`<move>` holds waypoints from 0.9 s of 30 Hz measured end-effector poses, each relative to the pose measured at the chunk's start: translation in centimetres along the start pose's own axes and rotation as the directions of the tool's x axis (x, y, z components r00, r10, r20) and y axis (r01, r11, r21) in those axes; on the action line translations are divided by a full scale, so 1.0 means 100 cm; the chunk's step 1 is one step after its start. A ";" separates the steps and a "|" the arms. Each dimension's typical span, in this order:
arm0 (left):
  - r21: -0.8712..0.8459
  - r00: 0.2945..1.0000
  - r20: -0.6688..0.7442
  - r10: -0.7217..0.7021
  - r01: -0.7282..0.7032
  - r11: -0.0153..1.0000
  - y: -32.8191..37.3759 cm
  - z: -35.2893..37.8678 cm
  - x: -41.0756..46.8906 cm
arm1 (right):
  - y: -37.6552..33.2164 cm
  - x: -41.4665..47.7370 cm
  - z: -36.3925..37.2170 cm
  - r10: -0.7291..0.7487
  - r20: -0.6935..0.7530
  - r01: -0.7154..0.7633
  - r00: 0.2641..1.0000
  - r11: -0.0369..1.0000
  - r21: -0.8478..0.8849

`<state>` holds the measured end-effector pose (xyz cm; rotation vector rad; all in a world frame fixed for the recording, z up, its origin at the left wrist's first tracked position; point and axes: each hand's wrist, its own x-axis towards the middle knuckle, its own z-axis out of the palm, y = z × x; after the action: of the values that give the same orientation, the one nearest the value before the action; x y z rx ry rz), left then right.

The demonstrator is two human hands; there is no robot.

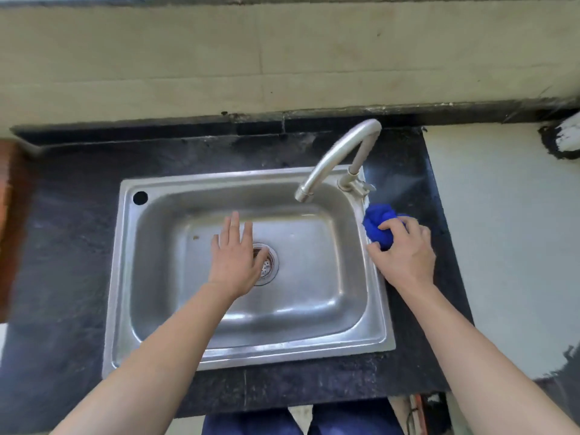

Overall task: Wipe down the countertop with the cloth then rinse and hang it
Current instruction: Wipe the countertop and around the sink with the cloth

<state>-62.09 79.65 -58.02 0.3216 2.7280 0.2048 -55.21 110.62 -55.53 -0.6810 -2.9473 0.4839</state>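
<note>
A bunched blue cloth (pixel 375 222) lies on the dark countertop (pixel 69 246) at the right rim of the steel sink (pixel 131 277). My right hand (pixel 405 255) grips the cloth from the near side, fingers curled over it. Over the sink basin my left hand (pixel 233 262) hovers flat with fingers spread, holding nothing, just left of the drain (pixel 270 262). The curved steel tap (pixel 339 155) rises at the sink's back right corner, its spout over the basin; no water runs from it.
A beige tiled wall (pixel 282 58) backs the counter. The counter ends at the right, where pale floor (pixel 508 246) shows. A brown wooden edge (pixel 12 215) stands at far left. Blue trouser legs (pixel 251 422) press against the counter's front edge.
</note>
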 end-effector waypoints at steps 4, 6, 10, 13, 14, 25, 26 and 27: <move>0.069 0.996 -0.081 0.047 -0.042 0.997 -0.044 -0.029 0.036 | -0.073 -0.005 0.011 -0.126 -0.185 0.129 0.975 0.992 0.007; 0.094 0.992 -0.099 0.083 -0.074 0.993 -0.057 -0.041 0.051 | -0.109 0.002 0.022 -0.192 -0.207 0.201 0.959 0.979 0.024; 0.093 0.997 -0.021 0.075 -0.073 0.993 -0.071 -0.042 0.070 | -0.148 0.037 0.033 -0.054 -0.099 0.075 0.994 0.970 0.230; 0.072 0.997 -0.028 0.076 -0.074 0.995 -0.072 -0.038 0.072 | -0.154 0.069 0.041 -0.100 -0.112 0.114 0.989 0.985 0.133; 0.079 0.996 -0.023 0.081 -0.079 0.994 -0.073 -0.038 0.074 | -0.153 0.080 0.043 -0.099 -0.090 0.108 0.991 0.990 0.096; 0.113 0.999 -0.034 0.040 -0.036 0.993 -0.067 -0.034 0.076 | -0.209 0.104 0.110 -0.224 0.085 0.219 0.971 0.974 0.064; 0.123 0.999 -0.022 0.035 -0.032 0.992 -0.066 -0.035 0.077 | -0.217 0.102 0.112 -0.279 0.105 0.272 0.954 0.959 0.081; 0.129 1.000 -0.010 0.028 -0.026 0.991 -0.065 -0.036 0.076 | -0.221 0.103 0.112 -0.322 0.120 0.313 0.939 0.946 0.089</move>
<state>-71.61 74.93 -58.67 0.3944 2.7553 0.0369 -75.22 93.11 -59.04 -0.1615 -3.0616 0.6153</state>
